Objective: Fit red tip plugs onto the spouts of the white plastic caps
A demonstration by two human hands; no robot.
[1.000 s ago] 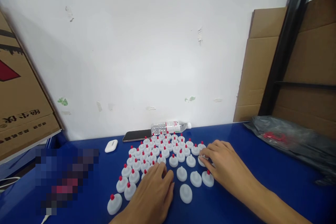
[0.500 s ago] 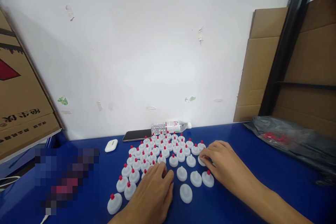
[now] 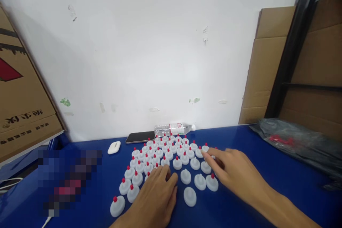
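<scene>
Many white, dome-shaped plastic caps (image 3: 177, 164) stand on the blue table, most with a small red tip (image 3: 138, 173) on the nozzle. Several to the right of my left hand, such as one white cap (image 3: 190, 196), show bare nozzles. My left hand (image 3: 157, 194) rests among the caps with its fingers curled and close together; its palm side is hidden. My right hand (image 3: 235, 169) has thumb and index finger pinched beside a red-tipped cap (image 3: 199, 152) at the right of the group. What is between those fingertips, if anything, is hidden.
A clear water bottle (image 3: 175, 129) lies by the wall, with a phone (image 3: 140, 137) and a white earphone case (image 3: 114, 147) to its left. A dark plastic bag (image 3: 288, 142) with red pieces lies at right. Cardboard (image 3: 24, 96) stands at left; a pixelated patch covers the left table.
My right hand has moved slightly up and left, from a cap at the right edge to the red-tipped one beyond it. That first cap now shows a bare nozzle. My left hand stays put.
</scene>
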